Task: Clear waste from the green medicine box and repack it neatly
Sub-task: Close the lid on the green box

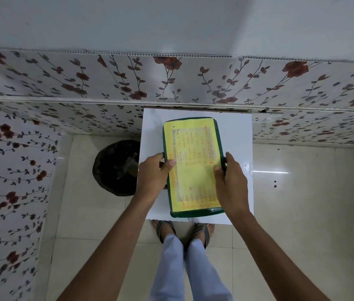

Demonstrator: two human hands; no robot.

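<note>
The green medicine box lies on a small white table, lid on. A yellow sheet with handwritten lists covers most of the lid. My left hand grips the box's left edge, thumb resting on the lid. My right hand grips the right edge the same way, fingers wrapped around the side. The box's contents are hidden under the lid.
A black-lined waste bin stands on the floor just left of the table. Floral wall panels close in the back and left side. Pale floor tiles spread to the right. My sandalled feet are under the table's near edge.
</note>
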